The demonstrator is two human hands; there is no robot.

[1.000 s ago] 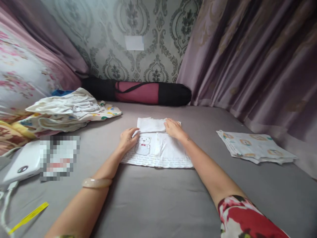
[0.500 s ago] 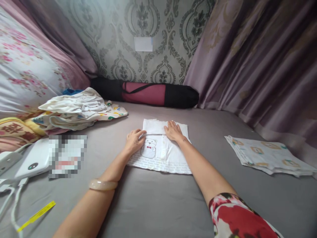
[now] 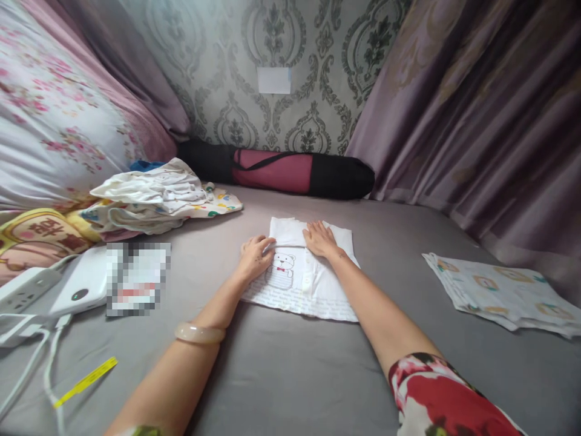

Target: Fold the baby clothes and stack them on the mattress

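Observation:
A small white button-front shirt (image 3: 329, 287) lies on the grey sheet in front of me, its upper part folded down in a band. A bear with a red bow tie is printed on its left front, and lines of small lettering run along the hem. My right hand (image 3: 321, 239) rests flat on the folded band, fingers stretched out. At the shirt's left edge, my left hand (image 3: 255, 259) is closed with bent fingers on the cloth; its fingertips are partly hidden.
Folded printed cloths (image 3: 503, 290) lie at right. A heap of light clothes (image 3: 158, 194) sits at left, near a white power bank (image 3: 82, 284), a power strip (image 3: 27, 284), cables and a yellow strip (image 3: 86, 381). Against the wall lies a long black-and-maroon bag (image 3: 272, 172).
The whole view has shifted, so things appear slightly farther right. Both hands keep nearly the same places on the shirt, and its fold looks unchanged.

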